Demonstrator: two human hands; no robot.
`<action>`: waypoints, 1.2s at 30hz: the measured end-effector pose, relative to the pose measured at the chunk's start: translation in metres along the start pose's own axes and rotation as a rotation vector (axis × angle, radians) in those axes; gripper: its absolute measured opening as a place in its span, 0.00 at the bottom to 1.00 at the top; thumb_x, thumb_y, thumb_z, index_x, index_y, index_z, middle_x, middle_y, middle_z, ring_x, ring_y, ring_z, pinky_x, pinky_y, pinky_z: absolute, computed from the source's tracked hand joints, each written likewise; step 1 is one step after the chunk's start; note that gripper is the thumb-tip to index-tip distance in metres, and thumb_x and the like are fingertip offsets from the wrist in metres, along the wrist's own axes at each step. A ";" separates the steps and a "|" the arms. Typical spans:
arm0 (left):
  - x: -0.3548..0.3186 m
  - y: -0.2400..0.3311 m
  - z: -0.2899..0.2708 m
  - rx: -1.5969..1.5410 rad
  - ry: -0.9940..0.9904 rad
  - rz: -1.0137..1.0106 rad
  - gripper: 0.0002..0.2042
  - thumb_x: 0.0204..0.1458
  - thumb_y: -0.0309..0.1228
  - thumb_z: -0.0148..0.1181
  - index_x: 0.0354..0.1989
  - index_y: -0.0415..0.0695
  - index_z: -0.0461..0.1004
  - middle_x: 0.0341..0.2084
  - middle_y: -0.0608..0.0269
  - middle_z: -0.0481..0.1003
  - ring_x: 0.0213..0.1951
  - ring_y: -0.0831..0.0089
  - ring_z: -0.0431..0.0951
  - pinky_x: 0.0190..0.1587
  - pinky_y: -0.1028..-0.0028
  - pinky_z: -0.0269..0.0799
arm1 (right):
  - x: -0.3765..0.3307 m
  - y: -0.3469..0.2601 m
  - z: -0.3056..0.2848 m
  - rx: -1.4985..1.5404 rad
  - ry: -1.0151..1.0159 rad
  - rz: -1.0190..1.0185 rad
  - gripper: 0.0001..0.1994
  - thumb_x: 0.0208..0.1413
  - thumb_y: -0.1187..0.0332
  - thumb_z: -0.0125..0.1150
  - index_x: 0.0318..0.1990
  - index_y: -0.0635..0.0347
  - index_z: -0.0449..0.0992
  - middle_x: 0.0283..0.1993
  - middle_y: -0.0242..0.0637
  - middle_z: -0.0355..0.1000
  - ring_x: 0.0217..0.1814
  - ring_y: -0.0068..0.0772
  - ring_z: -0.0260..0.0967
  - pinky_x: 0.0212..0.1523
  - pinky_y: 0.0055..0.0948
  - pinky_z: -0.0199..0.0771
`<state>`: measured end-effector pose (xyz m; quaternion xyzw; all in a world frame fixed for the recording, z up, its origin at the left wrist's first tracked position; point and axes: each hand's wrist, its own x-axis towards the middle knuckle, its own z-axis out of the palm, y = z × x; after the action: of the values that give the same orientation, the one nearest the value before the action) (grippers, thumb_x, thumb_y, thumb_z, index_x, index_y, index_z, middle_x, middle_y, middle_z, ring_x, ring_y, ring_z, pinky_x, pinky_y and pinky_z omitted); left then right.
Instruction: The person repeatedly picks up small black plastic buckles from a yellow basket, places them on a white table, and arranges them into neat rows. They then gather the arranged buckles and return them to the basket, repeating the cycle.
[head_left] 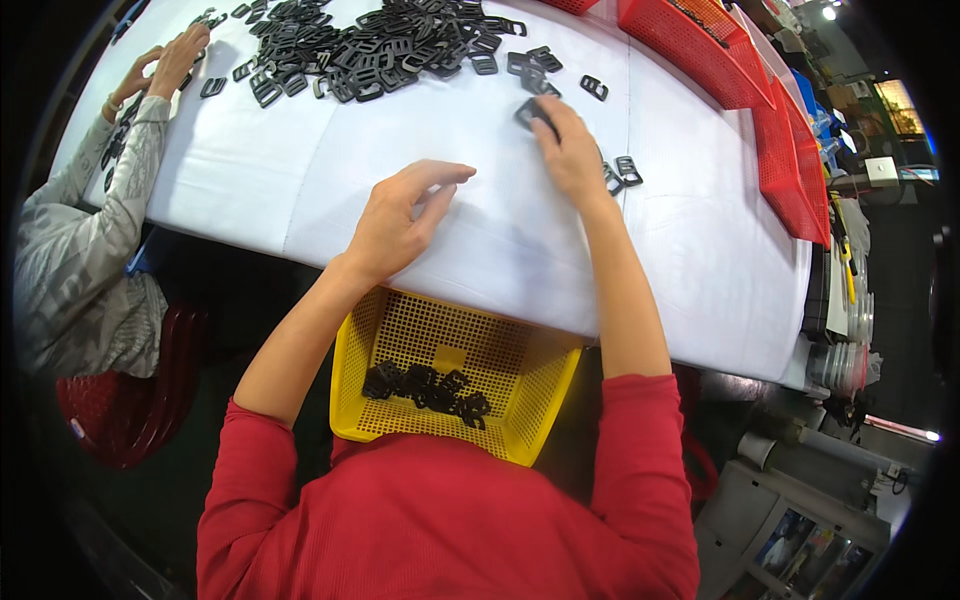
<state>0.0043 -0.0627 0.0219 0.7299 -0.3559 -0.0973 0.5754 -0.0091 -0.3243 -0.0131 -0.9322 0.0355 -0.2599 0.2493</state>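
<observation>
Over the white table my left hand point(397, 222) is open, its fingers and thumb apart with nothing between them. My right hand point(572, 150) reaches farther forward, its fingertips on a black plastic strap buckle point(528, 113), which looks blurred. Just beyond it lie a few more black buckles point(535, 68). Beside the right wrist are two loose buckles point(627, 172). A big heap of the same buckles point(370, 50) spreads over the far part of the table. Below my hands, a yellow perforated basket point(548, 410) holds a small pile of black buckles point(430, 387).
Red perforated baskets point(790, 165) line the table's right edge. At the far left, another person's hands point(175, 65) handle small pieces beside a row of buckles. A dark red stool point(125, 415) stands under that person. The white tablecloth point(700, 270) hangs over the near edge.
</observation>
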 end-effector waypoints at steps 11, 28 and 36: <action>-0.001 -0.017 -0.033 0.335 0.180 0.032 0.13 0.52 0.24 0.58 0.47 0.44 0.77 0.44 0.60 0.77 0.41 0.68 0.75 0.43 0.73 0.71 | -0.029 -0.077 -0.042 0.324 -0.273 0.194 0.12 0.54 0.68 0.62 0.45 0.58 0.78 0.45 0.38 0.75 0.48 0.37 0.72 0.49 0.31 0.71; 0.040 -0.024 0.007 0.492 -0.073 0.326 0.11 0.48 0.31 0.64 0.39 0.43 0.77 0.40 0.63 0.76 0.43 0.67 0.73 0.46 0.68 0.70 | -0.058 -0.094 -0.032 -0.038 -0.081 0.004 0.16 0.52 0.73 0.61 0.50 0.60 0.74 0.33 0.39 0.77 0.33 0.36 0.74 0.34 0.31 0.75; 0.036 0.014 0.012 0.012 -0.167 -0.106 0.09 0.53 0.27 0.61 0.41 0.39 0.77 0.23 0.66 0.77 0.25 0.80 0.76 0.31 0.80 0.71 | -0.060 -0.109 -0.056 0.362 -0.020 0.356 0.13 0.56 0.72 0.61 0.48 0.61 0.75 0.26 0.37 0.75 0.27 0.24 0.73 0.28 0.24 0.71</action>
<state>0.0182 -0.0960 0.0406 0.7405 -0.3640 -0.1859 0.5334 -0.0961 -0.2423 0.0525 -0.8540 0.1493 -0.2048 0.4544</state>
